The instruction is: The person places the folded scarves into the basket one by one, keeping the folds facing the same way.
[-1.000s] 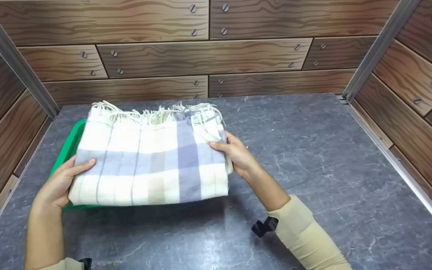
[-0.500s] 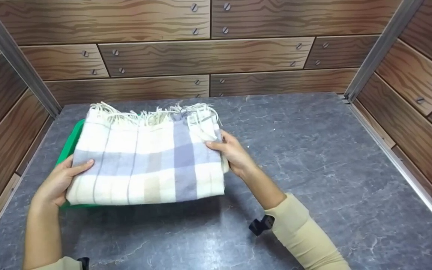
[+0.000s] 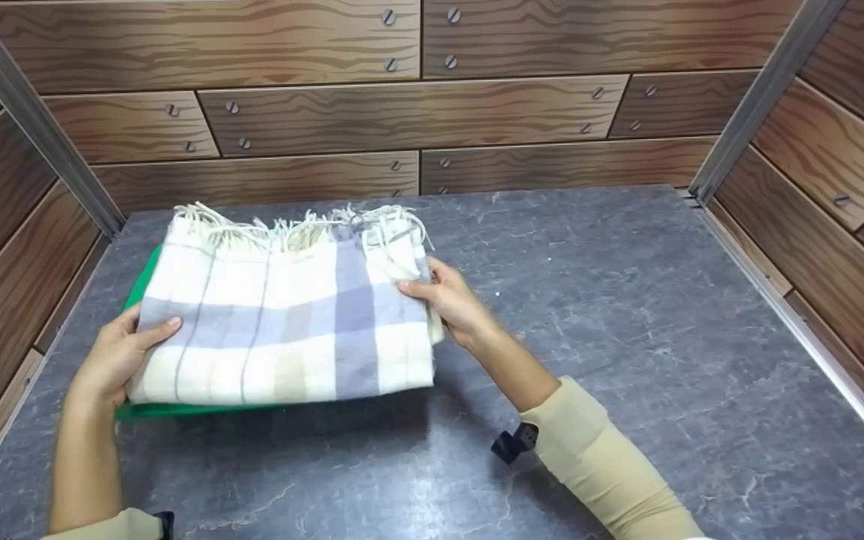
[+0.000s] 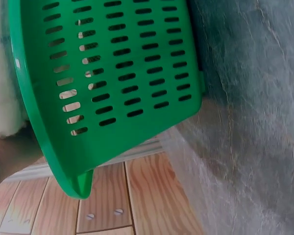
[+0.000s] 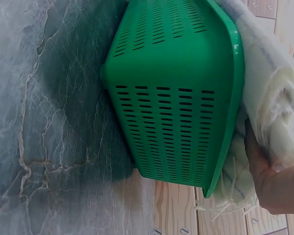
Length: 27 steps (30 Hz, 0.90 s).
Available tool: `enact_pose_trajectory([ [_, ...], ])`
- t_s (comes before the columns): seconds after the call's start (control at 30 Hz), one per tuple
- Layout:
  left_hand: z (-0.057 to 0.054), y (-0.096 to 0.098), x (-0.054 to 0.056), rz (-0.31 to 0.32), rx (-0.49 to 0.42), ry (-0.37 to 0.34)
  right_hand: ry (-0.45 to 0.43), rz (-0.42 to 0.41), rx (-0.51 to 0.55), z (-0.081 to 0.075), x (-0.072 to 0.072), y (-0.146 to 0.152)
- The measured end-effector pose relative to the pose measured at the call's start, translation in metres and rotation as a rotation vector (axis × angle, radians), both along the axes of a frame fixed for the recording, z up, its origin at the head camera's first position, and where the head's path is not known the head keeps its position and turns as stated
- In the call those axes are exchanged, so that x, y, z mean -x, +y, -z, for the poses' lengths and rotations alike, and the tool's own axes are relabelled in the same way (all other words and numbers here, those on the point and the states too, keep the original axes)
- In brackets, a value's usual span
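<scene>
A folded plaid scarf (image 3: 297,322), cream with lavender and beige bands and a fringe along its far edge, lies flat between both hands over a green basket (image 3: 177,409). My left hand (image 3: 113,356) grips its left side, thumb on top. At the right edge my right hand (image 3: 458,304) pinches the folded layers, thumb above and fingers beneath. Slotted walls of the green basket (image 5: 171,132) show in the right wrist view, with the rolled edge of the scarf (image 5: 272,93) just above its rim. The basket's inside is hidden by the scarf in the head view.
The grey marbled tabletop (image 3: 627,315) stretches out to the right and in front of the basket. Wood-patterned panels (image 3: 417,112) wall in the back and both sides, with metal posts at the corners.
Both hands and the scarf have shifted slightly left. More of the basket's near rim shows below the scarf, and less of its left side. The grip of each hand stays the same.
</scene>
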<state>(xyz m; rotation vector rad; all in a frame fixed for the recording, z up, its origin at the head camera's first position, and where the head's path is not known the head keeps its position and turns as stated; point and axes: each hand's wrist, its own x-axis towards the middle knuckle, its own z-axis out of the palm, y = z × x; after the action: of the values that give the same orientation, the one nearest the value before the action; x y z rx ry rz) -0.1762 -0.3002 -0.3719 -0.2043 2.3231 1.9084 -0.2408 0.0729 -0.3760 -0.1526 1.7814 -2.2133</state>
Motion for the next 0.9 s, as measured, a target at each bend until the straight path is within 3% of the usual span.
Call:
enact_pose_trajectory([
  [0.13, 0.0, 0.001, 0.0, -0.024, 0.158, 0.005, 0.005, 0.005, -0.013, 0.0, 0.002, -0.006],
  [0.4, -0.001, 0.0, -0.001, -0.074, 0.28, 0.026, 0.004, 0.012, -0.05, 0.0, 0.004, -0.015],
  [0.9, 0.002, -0.009, 0.001, -0.084, 0.32, 0.057, 0.009, 0.031, -0.102, 0.0, 0.007, -0.025],
])
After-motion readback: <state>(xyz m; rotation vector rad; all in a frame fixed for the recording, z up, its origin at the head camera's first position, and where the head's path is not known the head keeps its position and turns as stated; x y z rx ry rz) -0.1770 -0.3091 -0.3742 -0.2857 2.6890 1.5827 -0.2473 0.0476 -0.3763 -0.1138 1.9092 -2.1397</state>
